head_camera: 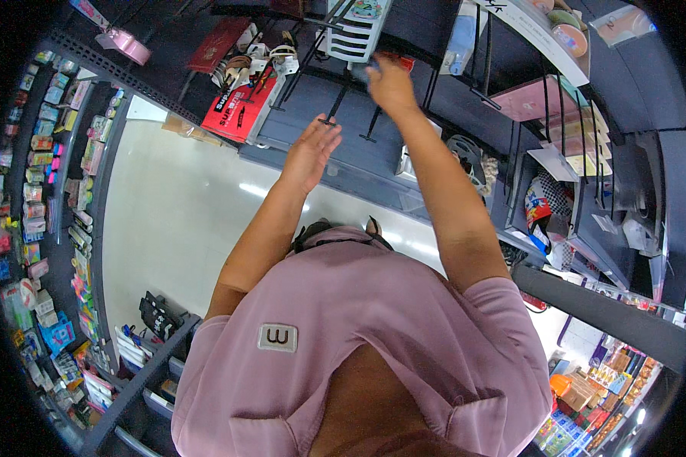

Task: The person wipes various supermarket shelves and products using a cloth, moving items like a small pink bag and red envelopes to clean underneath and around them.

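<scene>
Black metal display hooks (338, 100) jut out from a dark shop shelf in front of me. My left hand (313, 149) is raised at the tip of one hook, its fingers extended and nothing seen in it. Farther in, my right hand (390, 83) is at the hooks beside a white slotted plastic item (354, 43). Its fingertips are blurred, so I cannot tell whether they hold anything. A small red package (403, 61) lies just behind that hand. Left of my hands, a red printed box or bag (243, 108) stands below hair ties on cards (237, 68).
A dark shelf edge (343, 177) runs below my hands. Pink flat packages (531, 98) and more hooks are at the right. Shelves of small packaged goods (34, 194) line the far left. A pale glossy floor (166, 211) lies between the shelves.
</scene>
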Action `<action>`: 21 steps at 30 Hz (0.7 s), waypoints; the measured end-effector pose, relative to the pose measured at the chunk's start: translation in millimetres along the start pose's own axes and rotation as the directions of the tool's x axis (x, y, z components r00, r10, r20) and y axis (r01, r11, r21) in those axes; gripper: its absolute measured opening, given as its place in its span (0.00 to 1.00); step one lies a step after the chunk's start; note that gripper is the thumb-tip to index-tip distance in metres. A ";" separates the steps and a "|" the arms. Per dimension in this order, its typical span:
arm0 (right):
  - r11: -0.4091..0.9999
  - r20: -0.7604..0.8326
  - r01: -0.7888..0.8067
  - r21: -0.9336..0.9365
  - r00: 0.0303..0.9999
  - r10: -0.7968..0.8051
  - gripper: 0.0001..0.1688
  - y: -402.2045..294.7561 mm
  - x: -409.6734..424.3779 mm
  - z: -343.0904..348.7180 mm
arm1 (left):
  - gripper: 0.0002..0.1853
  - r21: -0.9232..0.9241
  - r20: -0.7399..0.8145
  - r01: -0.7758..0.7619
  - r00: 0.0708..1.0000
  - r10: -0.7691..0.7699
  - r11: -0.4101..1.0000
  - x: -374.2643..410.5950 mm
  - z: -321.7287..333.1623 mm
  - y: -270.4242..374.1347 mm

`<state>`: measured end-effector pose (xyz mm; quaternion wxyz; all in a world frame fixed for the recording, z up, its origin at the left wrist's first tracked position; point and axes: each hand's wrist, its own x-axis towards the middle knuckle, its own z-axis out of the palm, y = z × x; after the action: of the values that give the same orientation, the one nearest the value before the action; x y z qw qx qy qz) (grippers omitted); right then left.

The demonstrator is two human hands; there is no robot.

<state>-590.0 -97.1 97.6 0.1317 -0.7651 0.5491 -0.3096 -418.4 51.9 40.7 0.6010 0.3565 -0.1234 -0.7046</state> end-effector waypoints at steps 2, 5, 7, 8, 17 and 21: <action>0.996 0.059 0.038 0.081 0.997 -0.042 0.19 -13.6 -15.3 14.1 | 0.27 0.000 0.014 0.024 1.000 -0.024 1.000 1.1 3.4 3.4; 0.954 0.157 0.204 0.221 0.957 -0.242 0.21 -40.9 -55.8 7.3 | 0.25 -0.007 -0.027 0.029 0.999 -0.029 1.000 0.0 -7.7 6.5; 0.943 0.192 0.263 0.204 0.934 -0.302 0.21 -60.5 -87.0 -14.6 | 0.24 -0.007 -0.061 0.033 0.998 -0.033 0.999 -3.7 -15.1 7.1; 0.936 0.205 0.291 0.198 0.921 -0.330 0.21 -64.8 -94.9 -24.9 | 0.24 0.004 -0.073 0.036 0.997 -0.035 0.999 -7.9 -15.5 11.2; 0.993 -0.203 -0.076 -0.093 0.977 0.056 0.20 49.9 -45.5 -86.7 | 0.23 0.204 0.058 0.250 0.962 -0.267 0.946 -17.8 -7.9 -10.6; 0.992 -0.059 -0.107 -0.064 0.993 0.103 0.19 81.4 -79.4 -75.2 | 0.23 0.362 0.160 0.397 0.865 -0.476 0.843 -27.4 10.9 -39.5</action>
<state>-714.5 -42.9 85.6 0.1070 -0.7301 0.6021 -0.3047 -454.9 84.5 34.4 0.3384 0.3778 -0.2227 -0.8325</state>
